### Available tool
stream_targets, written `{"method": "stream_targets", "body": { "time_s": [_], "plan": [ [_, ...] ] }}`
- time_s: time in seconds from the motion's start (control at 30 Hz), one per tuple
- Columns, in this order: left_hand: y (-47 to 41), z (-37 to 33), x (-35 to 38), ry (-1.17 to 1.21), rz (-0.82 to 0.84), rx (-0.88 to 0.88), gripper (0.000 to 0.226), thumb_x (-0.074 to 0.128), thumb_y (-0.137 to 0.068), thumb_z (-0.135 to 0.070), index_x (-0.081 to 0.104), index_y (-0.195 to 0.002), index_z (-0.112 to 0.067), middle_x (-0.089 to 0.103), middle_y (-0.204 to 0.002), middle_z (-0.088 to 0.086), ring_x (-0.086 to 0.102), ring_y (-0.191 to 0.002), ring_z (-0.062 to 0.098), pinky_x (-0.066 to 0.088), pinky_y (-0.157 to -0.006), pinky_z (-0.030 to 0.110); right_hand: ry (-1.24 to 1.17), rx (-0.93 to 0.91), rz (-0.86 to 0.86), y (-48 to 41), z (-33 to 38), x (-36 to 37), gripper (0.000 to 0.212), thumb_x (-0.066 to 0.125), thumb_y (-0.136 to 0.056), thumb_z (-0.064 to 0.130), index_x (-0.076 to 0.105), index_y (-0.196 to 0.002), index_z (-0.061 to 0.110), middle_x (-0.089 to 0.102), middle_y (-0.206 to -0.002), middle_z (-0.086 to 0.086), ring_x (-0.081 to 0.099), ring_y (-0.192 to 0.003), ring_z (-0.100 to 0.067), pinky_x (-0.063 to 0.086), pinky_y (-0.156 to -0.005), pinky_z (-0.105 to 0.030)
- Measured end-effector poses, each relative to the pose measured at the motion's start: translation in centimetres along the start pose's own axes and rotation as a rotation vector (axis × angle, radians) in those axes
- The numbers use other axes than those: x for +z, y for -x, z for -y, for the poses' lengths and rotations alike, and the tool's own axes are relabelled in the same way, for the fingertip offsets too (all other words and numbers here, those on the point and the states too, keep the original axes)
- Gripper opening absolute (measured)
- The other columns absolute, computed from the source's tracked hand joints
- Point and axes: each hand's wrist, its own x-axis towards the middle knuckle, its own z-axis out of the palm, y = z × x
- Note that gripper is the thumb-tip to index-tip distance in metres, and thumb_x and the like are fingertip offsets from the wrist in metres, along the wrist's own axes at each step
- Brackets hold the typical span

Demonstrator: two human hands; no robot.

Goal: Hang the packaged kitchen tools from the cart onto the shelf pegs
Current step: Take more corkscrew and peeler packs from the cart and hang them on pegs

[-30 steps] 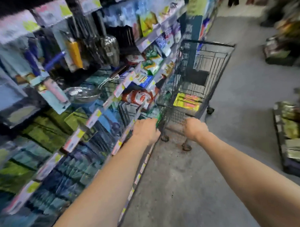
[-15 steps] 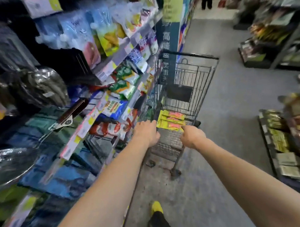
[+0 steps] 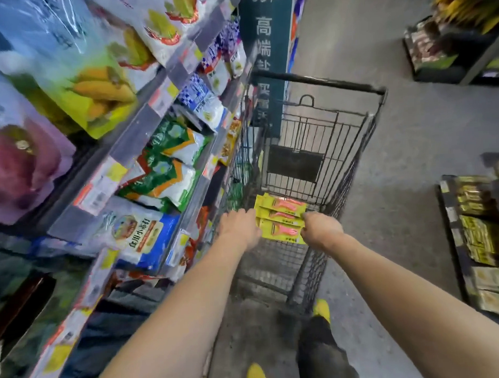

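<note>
Both hands were curled shut over the near rim of the cart, fingers wrapped on the wire and holding no package. The left hand sat at the left end of the rim, the right hand at the right end. Between and just beyond them, inside the basket, lay the yellow packages, stacked flat with their long axis running crosswise from one hand toward the other. Their ends lay almost against both hands, so either could reach them equally. To the left stood shelves of bagged food; no pegs showed here.
</note>
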Motion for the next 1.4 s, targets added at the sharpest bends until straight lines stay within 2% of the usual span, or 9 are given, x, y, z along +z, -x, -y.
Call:
{"method": "stream_targets", "body": {
  "time_s": [0.5, 0.8, 0.9, 1.0, 1.17, 1.2, 1.27, 1.33, 1.4],
  "plan": [
    [-21.2, -2.0, 8.5, 0.275, 0.26, -0.36, 0.042, 0.047, -0.1, -0.042, 0.055, -0.129, -0.013, 0.064, -0.13, 0.013, 0.061, -0.12, 0.035, 0.049, -0.099, 0.044, 0.122, -0.167, 0.329, -30.2, -5.2, 4.3, 0.046, 0.054, -0.09, 0.032, 0.052, -0.135, 0.021, 0.065, -0.128, -0.011, 0.065, -0.114, -0.033, 0.055, -0.093, -0.045],
    [-28.9, -4.5, 20.4, 0.454, 0.462, -0.451, 0.041, 0.051, -0.101, -0.045, 0.056, -0.129, -0.015, 0.064, -0.129, 0.012, 0.06, -0.124, 0.035, 0.046, -0.103, 0.051, 0.088, -0.102, 0.453, -39.7, -6.4, 14.9, 0.057, 0.053, -0.1, 0.028, 0.029, -0.152, 0.019, 0.042, -0.15, -0.015, 0.049, -0.134, -0.036, 0.047, -0.106, -0.053],
    [-30.9, -5.4, 23.6, 0.476, 0.516, -0.449, 0.036, 0.05, -0.103, -0.039, 0.057, -0.128, -0.014, 0.062, -0.128, 0.011, 0.061, -0.121, 0.035, 0.048, -0.104, 0.055, 0.095, -0.124, 0.431, -41.9, -7.4, 17.1, 0.057, 0.054, -0.098, 0.033, 0.032, -0.15, 0.025, 0.043, -0.148, -0.013, 0.048, -0.133, -0.037, 0.045, -0.107, -0.052],
    [-32.3, -6.4, 26.7, 0.596, 0.56, -0.508, 0.028, 0.052, -0.104, -0.029, 0.062, -0.123, -0.012, 0.066, -0.125, 0.013, 0.067, -0.112, 0.037, 0.056, -0.09, 0.049, 0.041, -0.144, 0.397, -43.5, -8.4, 18.9, 0.046, 0.053, -0.097, 0.035, 0.044, -0.142, 0.029, 0.052, -0.136, -0.013, 0.055, -0.121, -0.037, 0.048, -0.102, -0.048],
    [-34.5, -9.1, 28.5, 1.242, 0.371, -1.011, 0.073, 0.059, -0.101, -0.047, 0.04, -0.147, 0.006, 0.053, -0.143, 0.024, 0.055, -0.127, 0.037, 0.049, -0.097, 0.037, -0.142, -0.111, 0.337, -44.8, -8.7, 20.9, 0.027, 0.057, -0.099, 0.033, 0.064, -0.121, 0.018, 0.063, -0.121, -0.012, 0.055, -0.117, -0.022, 0.037, -0.11, -0.032],
    [-35.0, -9.7, 28.0, 1.339, 0.302, -1.128, 0.083, 0.063, -0.098, -0.048, 0.033, -0.152, 0.007, 0.049, -0.148, 0.024, 0.052, -0.132, 0.036, 0.046, -0.097, 0.034, -0.149, -0.103, 0.376, -44.7, -8.5, 20.9, 0.026, 0.059, -0.098, 0.039, 0.064, -0.116, 0.02, 0.064, -0.112, -0.012, 0.056, -0.113, -0.018, 0.032, -0.115, -0.032],
    [-35.7, -10.6, 27.5, 1.486, 0.184, -1.348, 0.1, 0.075, -0.092, -0.041, 0.014, -0.157, 0.004, 0.044, -0.15, 0.023, 0.049, -0.136, 0.036, 0.041, -0.091, 0.031, -0.179, -0.089, 0.418, -44.6, -8.6, 21.5, 0.028, 0.059, -0.094, 0.054, 0.059, -0.107, 0.029, 0.064, -0.12, -0.015, 0.055, -0.126, -0.02, 0.027, -0.121, -0.035],
    [-35.8, -10.7, 27.6, 1.489, 0.161, -1.461, 0.099, 0.08, -0.088, -0.036, 0.018, -0.154, 0.002, 0.047, -0.148, 0.024, 0.053, -0.132, 0.037, 0.04, -0.084, 0.03, -0.221, -0.039, 0.422, -44.7, -8.7, 21.6, 0.034, 0.061, -0.088, 0.063, 0.052, -0.101, 0.033, 0.054, -0.138, -0.014, 0.05, -0.136, -0.028, 0.04, -0.113, -0.041],
    [-35.5, -10.6, 27.8, 1.416, 0.181, -1.487, 0.088, 0.08, -0.087, -0.038, 0.032, -0.148, 0.003, 0.054, -0.144, 0.021, 0.058, -0.127, 0.035, 0.039, -0.078, 0.027, -0.253, -0.009, 0.445, -44.8, -8.7, 21.3, 0.053, 0.068, -0.081, 0.066, 0.051, -0.112, 0.027, 0.056, -0.127, -0.009, 0.059, -0.119, -0.031, 0.05, -0.099, -0.043]
  ]
}}
